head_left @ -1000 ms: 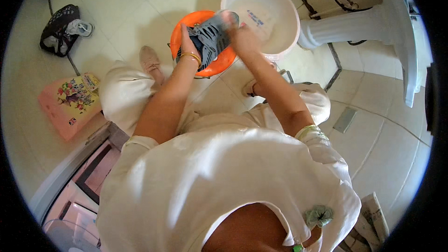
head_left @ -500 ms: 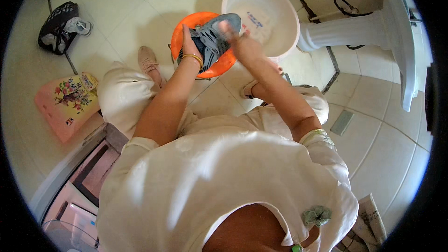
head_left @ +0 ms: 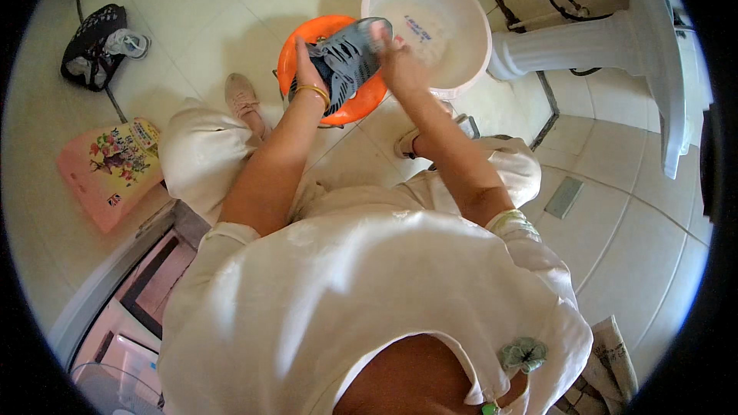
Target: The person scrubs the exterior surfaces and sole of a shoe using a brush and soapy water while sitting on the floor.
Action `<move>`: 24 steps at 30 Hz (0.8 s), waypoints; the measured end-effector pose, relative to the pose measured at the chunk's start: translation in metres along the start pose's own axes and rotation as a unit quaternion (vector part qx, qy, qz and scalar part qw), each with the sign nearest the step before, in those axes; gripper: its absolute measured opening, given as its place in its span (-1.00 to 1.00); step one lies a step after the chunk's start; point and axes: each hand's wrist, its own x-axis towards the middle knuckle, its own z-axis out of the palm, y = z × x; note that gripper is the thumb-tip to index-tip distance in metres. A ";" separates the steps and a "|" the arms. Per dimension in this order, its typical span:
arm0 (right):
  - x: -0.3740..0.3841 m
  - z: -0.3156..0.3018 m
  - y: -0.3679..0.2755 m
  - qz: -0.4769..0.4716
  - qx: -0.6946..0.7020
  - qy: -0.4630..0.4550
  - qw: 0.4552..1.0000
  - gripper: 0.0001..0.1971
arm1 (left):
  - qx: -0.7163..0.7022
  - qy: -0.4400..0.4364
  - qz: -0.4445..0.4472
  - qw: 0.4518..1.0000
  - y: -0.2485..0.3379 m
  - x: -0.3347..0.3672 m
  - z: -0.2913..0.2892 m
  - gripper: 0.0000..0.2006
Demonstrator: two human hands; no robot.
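Observation:
A grey sneaker (head_left: 350, 54) with dark stripes and loose laces is held up over an orange basin (head_left: 369, 104). My left hand (head_left: 309, 69), with a gold bangle at the wrist, grips it at the heel end. At the toe end is my right hand (head_left: 403, 69), its fingertips against or just over the toe. Motion smears those fingers, so whether they hold anything is unclear. The basin's inside is mostly hidden behind the sneaker and my hands.
A white tub (head_left: 483, 54) of cloudy water stands right of the orange basin, beside a pedestal sink (head_left: 569, 50). To the left lie a black basket (head_left: 88, 46) with a light shoe (head_left: 127, 44) and a pink flowered package (head_left: 115, 169). A floor drain (head_left: 563, 197) is at right.
The sneaker has shifted slightly left and upward, tipped a little differently in my left hand. My right hand has moved slightly at the toe, still blurred.

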 end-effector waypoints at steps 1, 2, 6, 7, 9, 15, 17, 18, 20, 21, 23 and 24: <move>-0.008 -0.017 -0.027 0.036 0.040 -0.135 0.989 -0.52 | -0.005 0.010 -0.016 1.000 0.000 -0.001 -0.003 -0.25; -0.020 -0.015 -0.028 0.036 0.040 -0.134 0.989 -0.52 | -0.008 0.016 -0.031 0.999 0.002 -0.003 -0.002 -0.24; -0.014 -0.018 -0.012 -0.042 0.022 -0.177 0.983 -0.53 | -0.004 0.012 0.045 0.999 -0.001 0.009 -0.016 -0.26; 0.001 -0.001 0.020 0.012 0.017 -0.097 0.995 -0.53 | 0.023 0.025 0.023 0.999 -0.003 -0.005 0.006 -0.26; 0.006 0.003 0.027 0.054 0.016 -0.009 0.998 -0.52 | 0.033 0.043 0.025 0.998 -0.002 -0.014 0.014 -0.26; -0.027 -0.015 -0.023 -0.019 0.039 -0.134 0.990 -0.49 | -0.001 0.004 -0.011 1.000 0.003 -0.004 -0.005 -0.26; -0.019 -0.031 -0.011 0.001 0.004 -0.160 0.987 -0.52 | 0.015 0.023 -0.002 1.000 0.003 -0.007 0.002 -0.24; -0.006 -0.023 0.005 0.001 0.004 -0.159 0.987 -0.52 | 0.022 0.032 0.003 0.999 0.002 -0.009 0.007 -0.23; 0.013 -0.009 0.032 0.073 0.068 0.028 0.995 -0.50 | 0.029 0.040 -0.002 0.999 0.001 -0.011 0.014 -0.22; 0.015 -0.007 0.033 0.072 0.068 0.028 0.995 -0.50 | 0.027 0.024 0.006 0.999 0.000 -0.006 0.010 -0.22; 0.020 -0.014 0.010 0.098 0.014 -0.035 0.994 -0.52 | 0.027 0.010 0.013 0.999 -0.001 0.000 -0.001 -0.21; 0.010 -0.008 -0.005 0.098 0.015 -0.035 0.994 -0.52 | 0.009 -0.001 0.006 1.000 -0.002 0.003 -0.005 -0.22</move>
